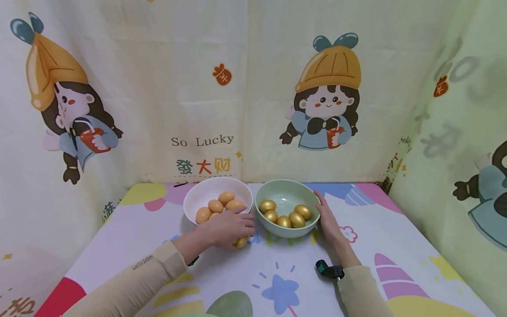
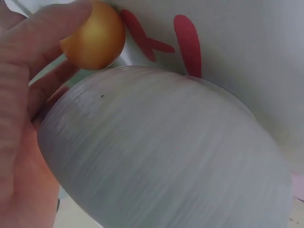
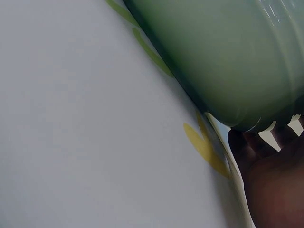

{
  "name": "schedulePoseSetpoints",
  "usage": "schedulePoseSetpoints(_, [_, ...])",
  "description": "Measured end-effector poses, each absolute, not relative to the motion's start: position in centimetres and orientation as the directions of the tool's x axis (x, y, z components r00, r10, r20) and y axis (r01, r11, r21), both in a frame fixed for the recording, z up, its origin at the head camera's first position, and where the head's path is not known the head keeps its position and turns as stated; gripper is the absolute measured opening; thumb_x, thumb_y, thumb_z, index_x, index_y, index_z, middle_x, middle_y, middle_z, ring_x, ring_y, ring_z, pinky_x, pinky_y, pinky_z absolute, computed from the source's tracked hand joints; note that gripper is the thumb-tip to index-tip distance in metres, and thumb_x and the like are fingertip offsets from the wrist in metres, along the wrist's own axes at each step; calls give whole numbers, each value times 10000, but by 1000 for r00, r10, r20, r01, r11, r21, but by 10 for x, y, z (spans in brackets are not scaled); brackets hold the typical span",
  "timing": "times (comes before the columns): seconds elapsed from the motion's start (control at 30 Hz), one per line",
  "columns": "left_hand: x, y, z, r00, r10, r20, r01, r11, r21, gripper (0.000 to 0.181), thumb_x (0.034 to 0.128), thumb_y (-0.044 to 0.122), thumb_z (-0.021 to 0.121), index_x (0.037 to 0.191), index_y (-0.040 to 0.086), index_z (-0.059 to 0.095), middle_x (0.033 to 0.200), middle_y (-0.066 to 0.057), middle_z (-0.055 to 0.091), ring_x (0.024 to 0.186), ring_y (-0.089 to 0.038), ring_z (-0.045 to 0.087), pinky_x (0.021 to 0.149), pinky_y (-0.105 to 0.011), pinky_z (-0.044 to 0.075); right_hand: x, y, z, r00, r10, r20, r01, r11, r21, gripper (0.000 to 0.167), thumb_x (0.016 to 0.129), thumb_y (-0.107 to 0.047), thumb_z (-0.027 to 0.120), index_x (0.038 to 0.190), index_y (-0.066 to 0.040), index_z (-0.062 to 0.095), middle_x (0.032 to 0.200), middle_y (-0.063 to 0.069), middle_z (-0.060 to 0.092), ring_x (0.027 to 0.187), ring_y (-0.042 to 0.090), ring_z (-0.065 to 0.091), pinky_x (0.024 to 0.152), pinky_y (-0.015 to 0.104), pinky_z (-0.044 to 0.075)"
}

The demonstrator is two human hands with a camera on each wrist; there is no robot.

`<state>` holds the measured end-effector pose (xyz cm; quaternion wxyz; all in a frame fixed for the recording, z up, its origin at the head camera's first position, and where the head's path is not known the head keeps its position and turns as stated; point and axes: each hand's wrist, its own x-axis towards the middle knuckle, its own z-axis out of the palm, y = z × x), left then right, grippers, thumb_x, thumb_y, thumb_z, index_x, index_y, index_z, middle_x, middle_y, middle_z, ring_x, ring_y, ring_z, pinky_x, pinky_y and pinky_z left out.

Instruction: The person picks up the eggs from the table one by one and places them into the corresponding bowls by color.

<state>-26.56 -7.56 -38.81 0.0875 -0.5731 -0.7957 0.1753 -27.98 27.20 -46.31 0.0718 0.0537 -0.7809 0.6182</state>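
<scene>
My left hand (image 1: 233,229) pinches a golden egg (image 2: 97,38) between thumb and fingers, just outside the front right of the white bowl (image 1: 194,193). In the left wrist view, the bowl's outer wall fills much of the frame beside that hand. Several brown eggs (image 1: 215,206) lie in the white bowl, partly hidden by the hand. Close on its right stands the green bowl (image 1: 283,187), with several golden eggs (image 1: 297,220) along its front inside. My right hand (image 1: 329,222) rests against the outer right side of the green bowl, fingers touching its wall.
Both bowls stand toward the back of a table (image 1: 222,273) with a colourful printed cover. A black strap device (image 1: 330,269) is at the right wrist. A printed curtain (image 1: 253,105) hangs behind the table and along both sides.
</scene>
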Motion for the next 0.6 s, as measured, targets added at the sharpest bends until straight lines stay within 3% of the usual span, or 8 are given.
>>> schedulePoseSetpoints(0.3, [-265,-73,-388,-378,919,-112,853,298,-429,354,824,382,826,1126,268,680,1225,108,662,1335,-145,464,1195,-465,234,-277,271,-462,-983,-9,184,-182,201,-963,555,1112,-246,239,1633,-118,98,1682,117,59,1529,307,18,1215,503,19])
schedulePoseSetpoints(0.6, [-262,-73,-392,-330,941,-74,879,277,-388,376,826,363,823,1150,265,659,1188,102,643,1222,-131,508,1197,-478,228,-278,271,-460,-984,-3,176,-173,200,-964,556,1108,-238,242,1633,-120,103,1683,109,60,1527,299,30,1217,483,28])
